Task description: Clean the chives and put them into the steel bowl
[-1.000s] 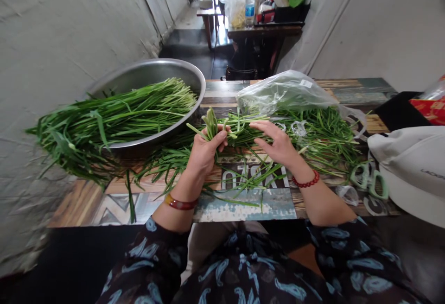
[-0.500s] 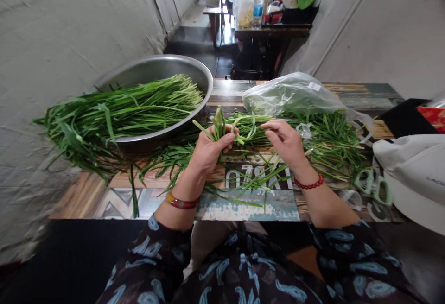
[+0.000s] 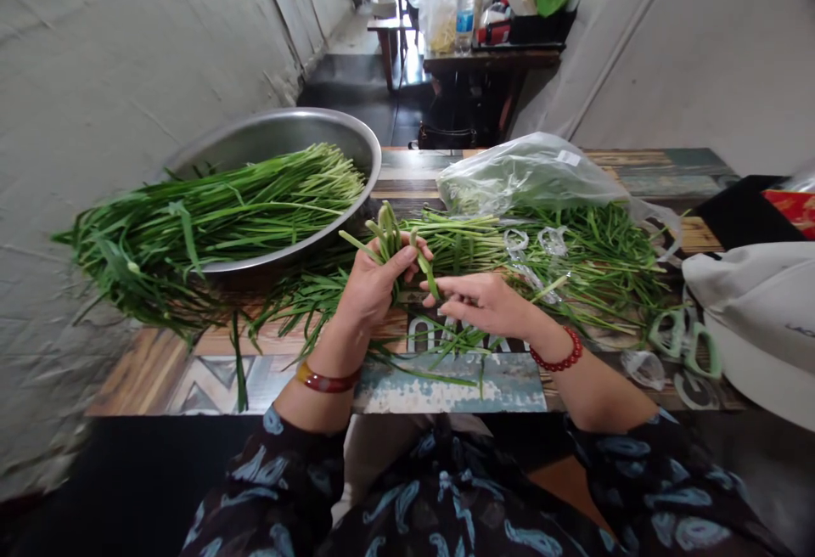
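A small bunch of green stalks stands up from my left hand, which is closed round it near the middle of the table. My right hand is just to the right, thumb and forefinger together at the lower end of a bent green leaf that hangs from the bunch. Loose green stalks lie behind and beside both hands. At the left, a big metal basin holds a thick pile of long green stalks, their leafy ends hanging over its rim.
A clear plastic bag of greens lies at the back right. Green-handled scissors and a pale cap are at the right edge. Beyond stands another table with a bottle and bags.
My right hand has moved left and down to the bunch and pinches a leaf. My left hand, still holding the bunch, has shifted slightly left. The view has shifted a little.
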`<action>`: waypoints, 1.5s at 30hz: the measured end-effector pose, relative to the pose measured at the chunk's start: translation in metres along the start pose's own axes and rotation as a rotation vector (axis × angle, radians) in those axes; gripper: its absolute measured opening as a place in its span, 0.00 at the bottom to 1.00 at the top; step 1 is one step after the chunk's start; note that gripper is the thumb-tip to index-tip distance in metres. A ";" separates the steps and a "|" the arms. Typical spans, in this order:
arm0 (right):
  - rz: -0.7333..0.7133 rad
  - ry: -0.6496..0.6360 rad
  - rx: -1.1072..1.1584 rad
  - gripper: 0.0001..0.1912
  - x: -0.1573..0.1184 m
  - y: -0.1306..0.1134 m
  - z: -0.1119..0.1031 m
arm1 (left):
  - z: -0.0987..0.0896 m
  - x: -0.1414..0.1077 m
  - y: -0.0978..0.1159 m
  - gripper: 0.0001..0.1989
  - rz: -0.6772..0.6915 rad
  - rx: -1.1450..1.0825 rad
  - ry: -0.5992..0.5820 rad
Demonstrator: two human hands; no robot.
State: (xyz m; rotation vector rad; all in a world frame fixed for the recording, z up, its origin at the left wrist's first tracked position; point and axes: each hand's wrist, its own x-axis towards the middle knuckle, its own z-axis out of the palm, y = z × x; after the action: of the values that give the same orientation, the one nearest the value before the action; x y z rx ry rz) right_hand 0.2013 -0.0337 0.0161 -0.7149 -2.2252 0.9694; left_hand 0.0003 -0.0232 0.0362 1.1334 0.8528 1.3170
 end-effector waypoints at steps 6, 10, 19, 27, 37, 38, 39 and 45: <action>-0.069 -0.140 0.012 0.13 0.002 0.001 0.000 | -0.004 0.000 0.003 0.17 0.002 0.064 0.018; 0.118 0.303 0.003 0.11 0.005 0.009 -0.002 | -0.003 -0.003 -0.001 0.18 -0.068 0.257 -0.066; -0.070 0.543 -0.134 0.04 0.012 0.003 0.006 | 0.000 -0.002 -0.012 0.22 -0.141 0.476 -0.237; -0.164 0.604 -0.332 0.07 0.009 0.014 0.002 | 0.006 -0.004 -0.004 0.18 -0.158 0.603 -0.369; -0.125 0.558 -0.385 0.06 0.007 0.013 0.003 | 0.006 -0.004 -0.009 0.22 -0.145 0.533 -0.291; -0.127 0.545 -0.422 0.06 0.007 0.014 0.002 | 0.006 -0.003 -0.011 0.21 -0.131 0.558 -0.280; -0.128 0.534 -0.451 0.06 0.006 0.015 0.001 | 0.006 -0.003 -0.012 0.20 -0.117 0.582 -0.271; -0.088 0.561 -0.445 0.09 0.005 0.018 -0.001 | 0.006 -0.002 -0.015 0.19 -0.148 0.549 -0.264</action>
State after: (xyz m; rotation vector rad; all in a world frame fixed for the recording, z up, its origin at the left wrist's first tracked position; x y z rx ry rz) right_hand 0.2026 -0.0194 0.0046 -0.9358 -1.9447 0.1766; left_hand 0.0101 -0.0248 0.0233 1.5937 1.1091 0.8021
